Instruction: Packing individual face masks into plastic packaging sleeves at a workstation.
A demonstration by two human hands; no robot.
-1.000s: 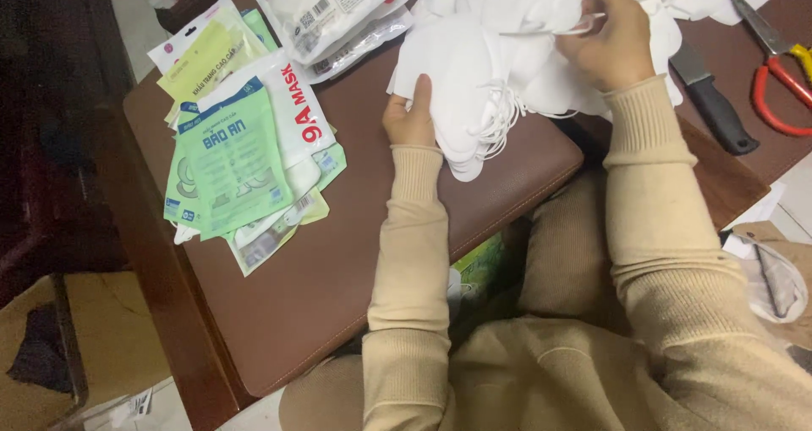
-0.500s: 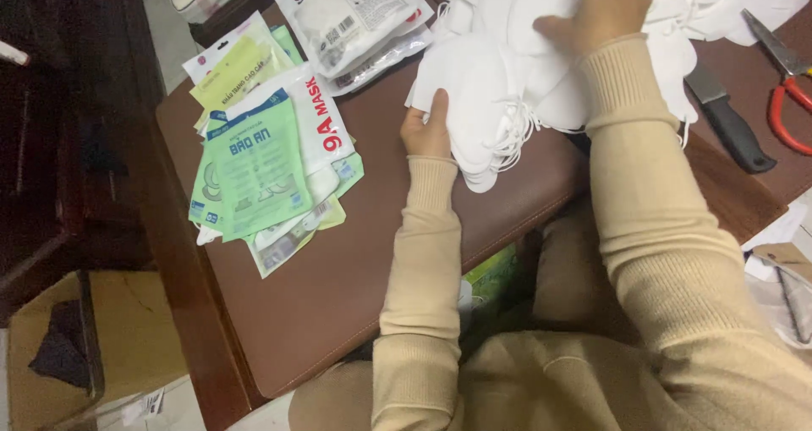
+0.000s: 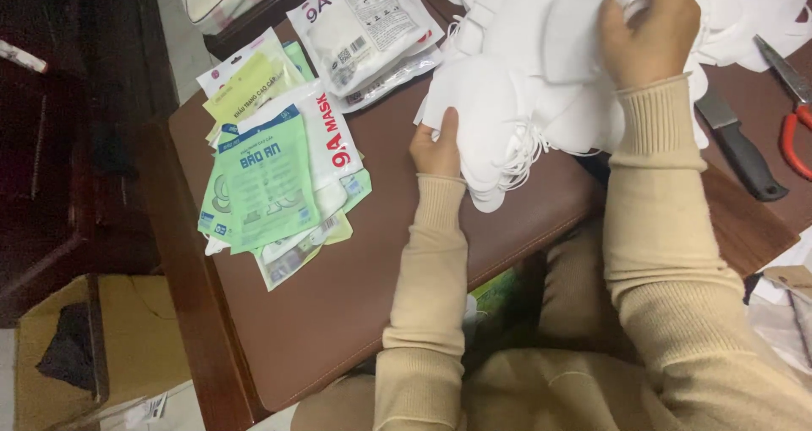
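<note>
Masks [image 3: 524,67], white and folded with thin ear loops trailing at the lower edge, lie fanned in a thick stack on the brown table top [image 3: 338,312]; we note our left hand [image 3: 437,146] clamped on the stack's near edge and our right hand [image 3: 647,29] closed over its top sheets. Left of the stack lies a heap of green and white packets [image 3: 271,177], right of it a black-handled knife [image 3: 740,148] and red-handled scissors [image 3: 791,101], and a cardboard box [image 3: 144,346] sits on the floor below.

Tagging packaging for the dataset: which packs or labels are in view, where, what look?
Green-and-white flat pouch: top of the left pile, rectangular.
White pouch with red lettering: beneath it, flat.
Yellow-green pouch: pile's far end.
White pouch: table's far side, left of the masks.
</note>
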